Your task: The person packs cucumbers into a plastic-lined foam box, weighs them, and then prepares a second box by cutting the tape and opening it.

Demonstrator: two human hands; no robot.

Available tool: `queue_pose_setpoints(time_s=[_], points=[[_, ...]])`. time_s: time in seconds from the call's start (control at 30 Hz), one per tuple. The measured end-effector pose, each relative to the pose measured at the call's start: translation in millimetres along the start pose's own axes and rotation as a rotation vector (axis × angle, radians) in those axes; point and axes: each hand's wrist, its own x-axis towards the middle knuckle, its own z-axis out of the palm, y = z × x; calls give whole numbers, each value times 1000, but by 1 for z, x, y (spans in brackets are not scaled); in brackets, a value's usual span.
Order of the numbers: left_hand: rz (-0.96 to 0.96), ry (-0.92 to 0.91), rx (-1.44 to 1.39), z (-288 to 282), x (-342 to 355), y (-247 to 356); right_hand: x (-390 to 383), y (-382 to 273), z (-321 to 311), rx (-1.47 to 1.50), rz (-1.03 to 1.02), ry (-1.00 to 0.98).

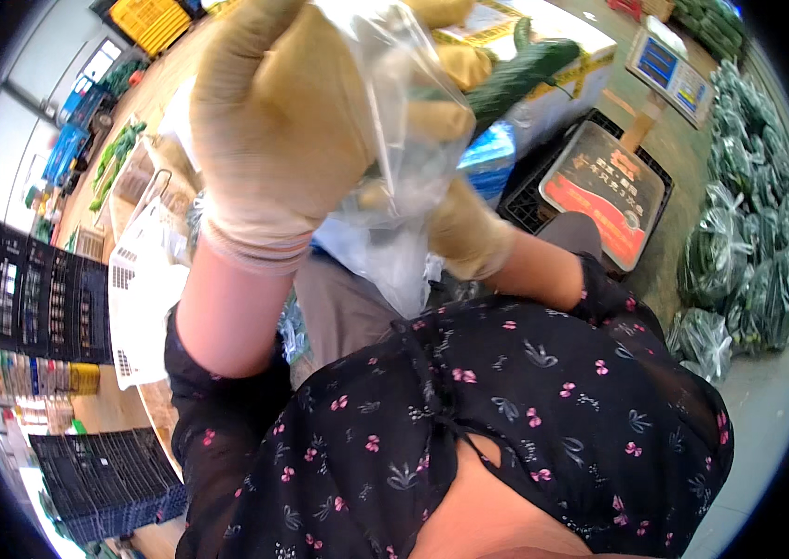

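Observation:
My left hand (pixel 287 130), in a tan work glove, is raised close to the view and somewhat blurred. It is closed at a clear plastic bag (pixel 399 112), whose lower part hangs over my lap; some of its fingers are hidden behind the film. My right hand (pixel 469 228), gloved alike, reaches up behind the bag. Its fingers show partly through the plastic, closed around a dark green cucumber (pixel 525 82) that sticks out to the right. The cucumber's other end is hidden by the glove and bag.
A white carton (pixel 590 65) with yellow tape stands ahead. To the right are a platform scale (pixel 604 186) with a display (pixel 669 74) and several bagged cucumbers (pixel 725 247) on the floor. White (pixel 143 289) and black crates (pixel 35 289) stand left.

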Motion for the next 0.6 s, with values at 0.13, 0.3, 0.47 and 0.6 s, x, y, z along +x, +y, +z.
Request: queue_pose_setpoints(time_s=[0.13, 0.3, 0.47, 0.6], points=[[-29, -131, -94, 6, 12, 15, 9, 97, -21, -374, -270, -133], [-162, 200, 732, 10, -22, 74, -22, 100, -53, -1240, 3, -221], [-24, 120, 1549, 9, -17, 92, -37, 51, -102, -1385, 194, -234], [511, -335, 2737, -28, 3, 131, -78, -68, -136, -1356, 262, 45]])
